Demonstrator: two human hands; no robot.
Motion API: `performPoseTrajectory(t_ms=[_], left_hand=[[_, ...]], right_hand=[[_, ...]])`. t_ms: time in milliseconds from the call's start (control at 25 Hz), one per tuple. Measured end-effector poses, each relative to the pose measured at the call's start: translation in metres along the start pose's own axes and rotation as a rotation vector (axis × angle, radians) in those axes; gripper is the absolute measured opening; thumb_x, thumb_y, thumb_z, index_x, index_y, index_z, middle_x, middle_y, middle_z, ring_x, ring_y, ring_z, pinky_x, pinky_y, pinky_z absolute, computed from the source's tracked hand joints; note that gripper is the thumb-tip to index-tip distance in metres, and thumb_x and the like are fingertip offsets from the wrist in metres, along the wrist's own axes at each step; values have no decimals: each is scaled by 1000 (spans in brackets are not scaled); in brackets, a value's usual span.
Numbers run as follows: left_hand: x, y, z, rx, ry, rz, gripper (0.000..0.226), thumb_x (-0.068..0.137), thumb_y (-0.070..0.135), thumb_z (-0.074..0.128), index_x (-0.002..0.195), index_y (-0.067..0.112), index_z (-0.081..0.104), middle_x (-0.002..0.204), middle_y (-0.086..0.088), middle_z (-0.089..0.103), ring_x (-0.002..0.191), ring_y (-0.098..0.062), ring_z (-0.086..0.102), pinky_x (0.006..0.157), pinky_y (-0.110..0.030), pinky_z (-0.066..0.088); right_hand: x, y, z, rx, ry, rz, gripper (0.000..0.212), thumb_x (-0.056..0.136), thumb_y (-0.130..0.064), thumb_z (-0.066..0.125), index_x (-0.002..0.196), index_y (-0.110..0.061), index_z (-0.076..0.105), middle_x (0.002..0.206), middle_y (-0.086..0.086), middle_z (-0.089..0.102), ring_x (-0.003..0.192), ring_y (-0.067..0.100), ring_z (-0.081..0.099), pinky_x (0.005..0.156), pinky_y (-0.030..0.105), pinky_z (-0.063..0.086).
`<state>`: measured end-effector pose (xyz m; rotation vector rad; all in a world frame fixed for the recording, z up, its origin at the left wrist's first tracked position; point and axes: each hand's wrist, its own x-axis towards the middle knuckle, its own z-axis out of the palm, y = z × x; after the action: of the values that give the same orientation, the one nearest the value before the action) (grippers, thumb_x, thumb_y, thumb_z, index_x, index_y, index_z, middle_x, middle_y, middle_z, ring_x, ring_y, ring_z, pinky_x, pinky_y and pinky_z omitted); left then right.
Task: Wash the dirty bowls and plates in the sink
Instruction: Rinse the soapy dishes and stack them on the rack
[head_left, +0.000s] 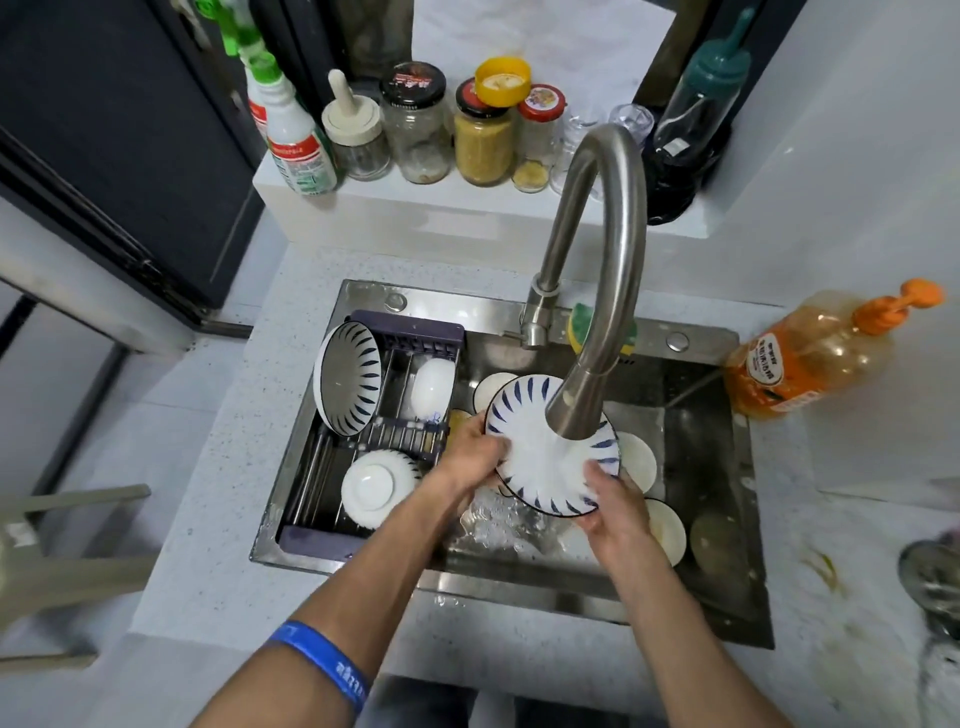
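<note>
Both forearms reach down into the steel sink (748, 519), and the two hands hold one plate (540, 457) between them under the tap (597, 291). The left hand (470, 449) grasps the plate's left edge, fingers curled over the rim onto its face. The right hand (615, 501) grips the lower right edge, thumb lying on the white surface. A blue wristband (324, 660) circles the left forearm.

The plate is round, glossy white, with dark blue strokes fanning out near a thin dark rim. It is tilted up toward me, and water from the brushed-metal spout pours onto its middle and splashes into the basin below. Under and around it lie more white dishes (662, 527) in the wet basin, some with yellowish smears.

The left part of the sink holds a dark drying rack (410, 332) with metal bars. In it a blue-striped bowl (348, 376) stands on its edge, a small white bowl (432, 387) leans just beside it, and another bowl (376, 486) sits upside down nearer me.

A green and yellow sponge (579, 325) rests on the sink's back ledge behind the tap. An orange pump bottle (810, 356) lies tilted on the speckled counter to the right. On the raised white shelf behind stand glass jars (480, 137), one full of yellow grains, and a white spray bottle (291, 140).
</note>
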<state>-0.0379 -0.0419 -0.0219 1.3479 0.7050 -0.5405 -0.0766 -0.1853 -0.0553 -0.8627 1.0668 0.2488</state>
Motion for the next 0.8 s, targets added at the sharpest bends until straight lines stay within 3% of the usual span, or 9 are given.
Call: performPoseTrajectory(t_ms=[120,240,320,400,480,560,600,680,800], left_hand=[[-10,-10,-4,-59,110,20,35,97,2,51,131,8,49,122,-8,65,107,-19,62,99,-38,52],[-10,-3,-10,-9,5,-19,36,90,-10,50,121,7,55,115,-10,68,102,-20,64,91,-35,54],[-5,1,-20,-127,-52,-104,26,89,-11,50,109,5,55,111,-16,68,98,-24,65,80,-32,57],[-3,-8,-24,-235,-102,-239,22,88,-10,55,109,0,57,117,-24,67,103,-33,68,79,-37,61],[2,-28,-17,-124,-38,-276,22,87,0,67,109,1,62,119,-23,67,96,-30,71,78,-39,61],[7,-37,-7,-202,55,-222,11,88,5,70,98,8,66,118,-22,68,93,-30,68,87,-45,57],[6,-34,2,-271,32,-214,12,89,10,71,100,10,65,121,-20,67,100,-30,65,97,-49,52],[4,-29,13,-242,10,-244,37,85,22,77,115,12,57,128,-11,61,117,-30,57,111,-50,41],[2,-23,18,-349,102,-143,28,92,6,62,116,10,49,119,-17,65,105,-29,63,98,-49,52]], right_hand=[[-3,3,9,-45,-51,68,30,92,-2,58,120,-12,64,109,14,73,95,33,70,65,48,60],[7,-5,4,-210,-32,34,25,92,-7,61,117,-7,64,102,15,73,87,32,71,78,49,59],[9,-12,-1,-249,-13,-10,21,93,-14,63,113,-11,66,104,13,74,86,30,73,81,45,56],[3,-16,-7,-345,13,-47,16,94,-13,60,108,-12,67,107,13,73,84,28,72,72,41,58],[-4,-21,-12,-433,58,-150,21,94,-7,55,110,-14,67,107,9,72,86,24,70,59,33,56],[-14,-24,-15,-394,95,-229,29,94,-3,53,115,-19,65,106,3,71,91,20,67,58,29,54],[-20,-22,-13,-325,83,-240,32,94,0,53,116,-20,64,106,2,71,92,20,67,61,31,55],[-24,-7,-7,-103,45,-161,38,93,7,52,118,-20,62,108,3,71,97,25,67,74,40,57],[-17,-1,-3,-17,-3,-7,32,91,3,58,118,-12,62,116,10,69,102,31,66,81,47,55]])
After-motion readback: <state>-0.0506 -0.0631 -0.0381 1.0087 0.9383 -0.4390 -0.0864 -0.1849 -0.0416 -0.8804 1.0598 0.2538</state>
